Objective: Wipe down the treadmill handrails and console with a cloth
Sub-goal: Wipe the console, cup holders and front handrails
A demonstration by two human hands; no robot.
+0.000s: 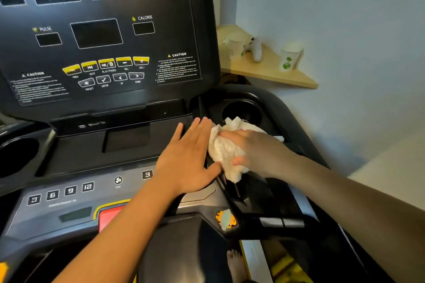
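Right hand [250, 145] clamps bunched white cloth [226, 151] against console [96, 145] tray, just below right cup holder [241, 110]. Left hand [190, 156] flat, fingers straight, resting on console beside cloth. Risk: left palm near speed keys; leaning could press one.

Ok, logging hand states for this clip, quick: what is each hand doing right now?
Left hand: open, fingers straight, flat on the black treadmill console.
Right hand: holding the crumpled white terry cloth, near the round cup holder.
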